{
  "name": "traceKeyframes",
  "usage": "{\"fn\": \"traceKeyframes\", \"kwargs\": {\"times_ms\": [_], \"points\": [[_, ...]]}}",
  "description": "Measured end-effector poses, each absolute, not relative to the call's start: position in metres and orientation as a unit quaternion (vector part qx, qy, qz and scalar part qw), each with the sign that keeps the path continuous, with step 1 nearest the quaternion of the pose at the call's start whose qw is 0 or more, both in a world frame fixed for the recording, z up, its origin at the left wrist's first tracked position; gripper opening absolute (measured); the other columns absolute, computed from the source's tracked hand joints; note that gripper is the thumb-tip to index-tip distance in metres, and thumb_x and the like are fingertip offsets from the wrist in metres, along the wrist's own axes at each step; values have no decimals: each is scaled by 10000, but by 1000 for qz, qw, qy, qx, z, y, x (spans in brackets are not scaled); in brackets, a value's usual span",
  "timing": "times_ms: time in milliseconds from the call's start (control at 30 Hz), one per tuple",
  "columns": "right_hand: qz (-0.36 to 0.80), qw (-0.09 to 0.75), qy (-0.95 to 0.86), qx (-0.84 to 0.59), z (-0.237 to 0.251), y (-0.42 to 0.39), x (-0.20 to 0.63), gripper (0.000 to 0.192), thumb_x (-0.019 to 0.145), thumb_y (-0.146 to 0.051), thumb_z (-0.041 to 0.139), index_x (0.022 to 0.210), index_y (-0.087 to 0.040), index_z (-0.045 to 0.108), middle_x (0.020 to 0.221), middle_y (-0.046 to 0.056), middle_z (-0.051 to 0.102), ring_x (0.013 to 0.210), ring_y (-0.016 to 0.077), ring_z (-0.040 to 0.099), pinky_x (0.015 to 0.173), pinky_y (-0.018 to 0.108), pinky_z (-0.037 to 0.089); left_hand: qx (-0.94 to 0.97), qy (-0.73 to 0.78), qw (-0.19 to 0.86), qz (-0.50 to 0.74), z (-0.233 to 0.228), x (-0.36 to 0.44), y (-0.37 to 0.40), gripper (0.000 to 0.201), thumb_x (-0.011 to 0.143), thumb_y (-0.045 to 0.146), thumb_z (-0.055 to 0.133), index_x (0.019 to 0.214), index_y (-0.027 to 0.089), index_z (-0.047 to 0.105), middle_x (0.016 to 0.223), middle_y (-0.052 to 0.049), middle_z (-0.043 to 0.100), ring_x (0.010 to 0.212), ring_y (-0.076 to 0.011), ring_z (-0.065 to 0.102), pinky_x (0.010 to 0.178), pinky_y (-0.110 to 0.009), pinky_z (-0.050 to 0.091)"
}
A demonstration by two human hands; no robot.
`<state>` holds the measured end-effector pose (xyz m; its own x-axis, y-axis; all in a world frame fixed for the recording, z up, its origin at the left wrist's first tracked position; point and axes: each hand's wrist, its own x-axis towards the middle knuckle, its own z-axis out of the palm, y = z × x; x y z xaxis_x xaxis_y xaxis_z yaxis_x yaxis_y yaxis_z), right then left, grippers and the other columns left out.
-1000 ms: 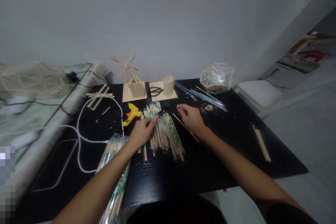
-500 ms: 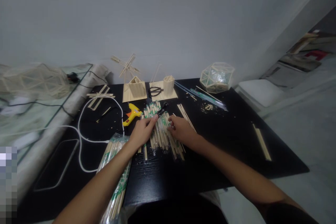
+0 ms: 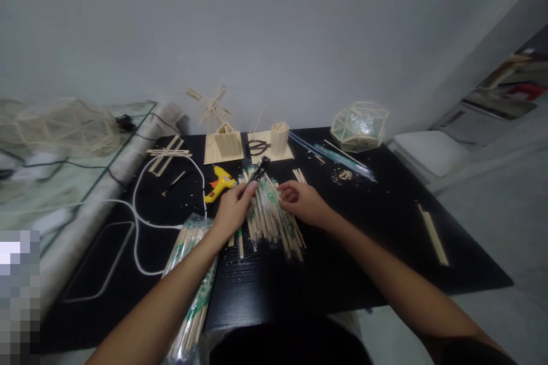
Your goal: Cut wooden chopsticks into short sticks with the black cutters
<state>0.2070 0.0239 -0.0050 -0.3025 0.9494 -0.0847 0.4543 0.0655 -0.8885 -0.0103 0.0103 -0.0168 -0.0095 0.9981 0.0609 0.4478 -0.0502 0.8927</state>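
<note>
A person sits at a black table (image 3: pixel 368 251), seen from their own head, both bare forearms reaching forward. The left hand (image 3: pixel 233 211) is curled around the handle of a small black cutting tool (image 3: pixel 258 171), probably pliers or nippers (it is too small to be sure), whose tip points up and away, lifted just above a loose heap of wooden chopsticks in green-printed wrappers (image 3: pixel 269 214). The right hand (image 3: pixel 302 202) rests on the right side of that heap with fingers bent inward; whether it pinches a single stick cannot be told. The heap lies straight ahead at mid-table, likely so both hands reach it without stretching.

A wrapped bundle of chopsticks (image 3: pixel 192 285) runs under the left forearm and overhangs the near edge. Just left of the heap lies a yellow glue gun (image 3: pixel 219 182), its white cord (image 3: pixel 141 228) looping across the left side. Along the far edge, against the wall, stand a stick windmill model (image 3: pixel 220 137), a small stick cup (image 3: pixel 280 138) with black scissors (image 3: pixel 256 148) beside it, and a geodesic stick frame (image 3: pixel 359 125). A few bare sticks (image 3: pixel 434 235) lie well apart near the right edge. The right half and the near strip of the tabletop offer the most open room.
</note>
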Motion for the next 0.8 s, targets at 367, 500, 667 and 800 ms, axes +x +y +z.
{"fn": "traceKeyframes", "kwargs": {"times_ms": [367,500,667,800], "points": [[635,299,-598,-387,-24,12,224,306,717,-303,822,982,-161,764,847,20,748,766,154,681,754,298,546,470,565,471,488,-22,-6,13,459,707,552,779,918,159,672,520,88,429,418,-75,356,435,-226,298],[677,280,-575,-365,-26,12,226,361,723,-368,849,1015,-169,775,891,35,773,792,162,705,753,297,560,459,571,469,493,-25,-6,14,445,695,518,804,916,149,690,518,88,421,420,-70,350,430,-224,291],[715,263,-542,-356,-26,9,228,439,687,-385,885,1050,-161,779,940,45,794,850,177,729,834,325,561,456,568,477,492,-27,-7,15,438,711,511,797,935,148,700,519,88,409,419,-69,344,418,-219,276],[735,264,-518,-350,-25,8,226,446,649,-389,908,1015,-166,785,913,37,798,844,184,738,817,321,566,449,581,464,495,-26,-6,14,440,681,512,817,884,147,682,529,83,432,427,-68,361,422,-219,296]]}}
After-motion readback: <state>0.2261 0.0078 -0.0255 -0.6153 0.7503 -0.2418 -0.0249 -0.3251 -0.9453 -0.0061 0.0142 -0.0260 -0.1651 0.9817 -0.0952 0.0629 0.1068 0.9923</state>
